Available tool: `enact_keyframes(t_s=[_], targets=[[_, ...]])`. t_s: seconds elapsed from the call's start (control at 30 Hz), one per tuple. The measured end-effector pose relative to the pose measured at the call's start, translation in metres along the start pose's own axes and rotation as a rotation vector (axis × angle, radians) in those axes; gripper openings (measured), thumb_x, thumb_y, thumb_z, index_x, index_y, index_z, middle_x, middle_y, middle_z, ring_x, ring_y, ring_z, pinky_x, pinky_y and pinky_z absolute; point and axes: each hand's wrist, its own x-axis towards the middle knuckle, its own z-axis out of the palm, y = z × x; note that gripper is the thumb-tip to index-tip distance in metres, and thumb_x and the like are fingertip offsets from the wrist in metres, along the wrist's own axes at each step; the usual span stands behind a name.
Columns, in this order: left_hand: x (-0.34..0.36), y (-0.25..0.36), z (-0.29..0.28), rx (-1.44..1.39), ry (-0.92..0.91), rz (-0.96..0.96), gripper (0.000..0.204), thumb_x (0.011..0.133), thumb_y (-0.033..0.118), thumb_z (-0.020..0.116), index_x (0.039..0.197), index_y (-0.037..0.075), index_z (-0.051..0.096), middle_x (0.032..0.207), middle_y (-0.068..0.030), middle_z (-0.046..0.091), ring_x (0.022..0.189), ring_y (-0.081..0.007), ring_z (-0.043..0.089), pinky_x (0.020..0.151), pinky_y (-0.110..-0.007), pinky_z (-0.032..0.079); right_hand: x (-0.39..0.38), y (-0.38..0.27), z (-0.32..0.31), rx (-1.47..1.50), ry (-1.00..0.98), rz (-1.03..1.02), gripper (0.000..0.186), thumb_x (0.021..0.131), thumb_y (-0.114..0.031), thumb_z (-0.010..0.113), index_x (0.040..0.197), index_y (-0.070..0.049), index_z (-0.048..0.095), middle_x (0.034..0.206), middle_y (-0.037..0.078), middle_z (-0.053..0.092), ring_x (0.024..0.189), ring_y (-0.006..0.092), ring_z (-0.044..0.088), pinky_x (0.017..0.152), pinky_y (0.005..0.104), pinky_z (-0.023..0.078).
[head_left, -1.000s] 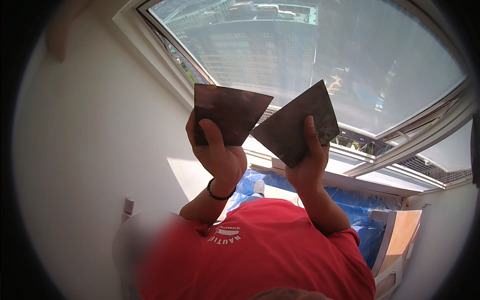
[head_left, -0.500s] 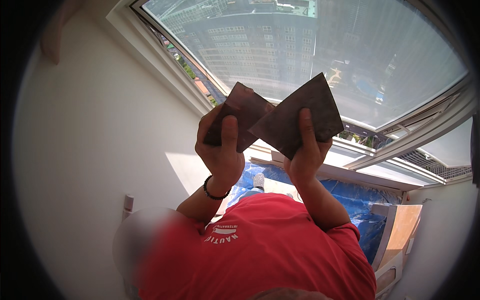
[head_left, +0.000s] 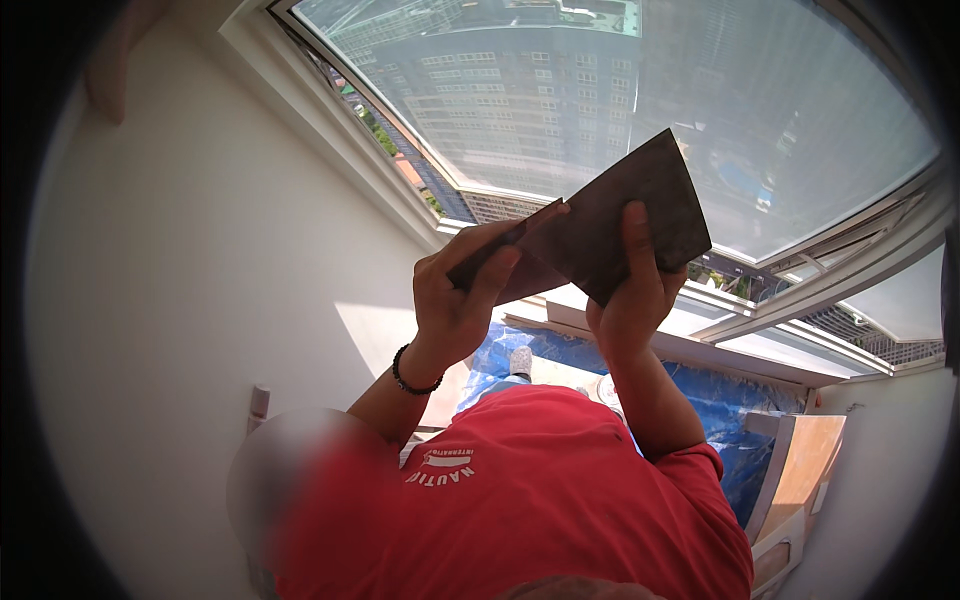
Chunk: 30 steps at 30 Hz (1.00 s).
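Two dark, flat, rectangular plates are raised in front of me, with the window behind them. My left hand (head_left: 450,300), a beaded bracelet on its wrist, grips the left plate (head_left: 537,278) with thumb on the near side and fingers around the far edge. That plate is tilted, so its face looks narrow. My right hand (head_left: 637,310) pinches the right plate (head_left: 592,228), thumb flat on its broad face. The right plate overlaps the left one where they meet; I cannot tell whether they are pressed together. Their far faces are hidden.
A large window (head_left: 500,100) fills the far side, with tall buildings outside. To the left stands a pale wall (head_left: 180,260). Blue plastic sheeting (head_left: 685,385) covers floor below the sill. A wooden panel (head_left: 808,455) leans at the lower right.
The left plate has tilted from face-on to a steep angle, and my left hand has turned with it. My right hand and its plate have shifted slightly right and up.
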Motion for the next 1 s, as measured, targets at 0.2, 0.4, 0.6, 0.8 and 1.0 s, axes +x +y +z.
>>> enact_keyframes(t_s=[0.2,0.4,0.6,0.8,1.0], targets=[[0.000,-0.003,-0.024,-0.093,0.013,-0.261,0.027,0.099,0.016,0.069,0.118,-0.002,0.070,0.095,-0.0064,0.076,0.086,-0.0105,0.070,0.078,-0.026,0.056,0.011,-0.009,-0.001,-0.011,0.029,-0.010,0.028,0.094,-0.007,0.073,0.120,-0.004,0.063,0.112,0.009,0.070,0.100,0.0213,0.071,0.084,0.0345,0.061],[-0.004,-0.002,-0.013,-0.455,0.127,-0.336,0.028,0.096,0.017,0.073,0.114,-0.004,0.070,0.095,-0.0079,0.075,0.084,-0.0107,0.070,0.077,-0.025,0.056,-0.004,0.000,0.004,-0.032,0.005,-0.076,0.024,0.095,-0.006,0.073,0.118,-0.002,0.068,0.109,0.008,0.073,0.095,0.0164,0.071,0.082,0.0311,0.059],[-0.006,-0.012,-0.005,-0.559,0.200,-0.352,0.029,0.095,0.018,0.075,0.113,-0.005,0.071,0.094,-0.0081,0.075,0.082,-0.0110,0.069,0.075,-0.026,0.056,-0.012,-0.011,0.006,-0.538,-0.204,0.016,0.027,0.096,-0.013,0.074,0.119,-0.001,0.068,0.111,0.007,0.073,0.097,0.0140,0.070,0.083,0.0293,0.057],[0.008,-0.004,-0.020,-0.747,0.311,-0.389,0.036,0.097,0.020,0.073,0.123,-0.004,0.064,0.107,-0.0079,0.072,0.095,-0.0114,0.067,0.086,-0.027,0.054,-0.006,-0.027,-0.001,-0.810,-0.422,0.194,0.024,0.098,-0.014,0.069,0.115,0.003,0.071,0.098,0.007,0.076,0.089,0.0106,0.068,0.080,0.0269,0.051],[0.055,0.037,-0.172,-0.111,0.860,0.557,0.040,0.102,0.022,0.066,0.134,-0.001,0.055,0.116,-0.0083,0.069,0.107,-0.0133,0.065,0.096,-0.029,0.052,0.010,-0.016,-0.030,-0.807,-0.215,0.190,0.025,0.096,-0.015,0.073,0.112,0.003,0.069,0.102,0.008,0.073,0.089,0.0140,0.068,0.080,0.0291,0.053]])
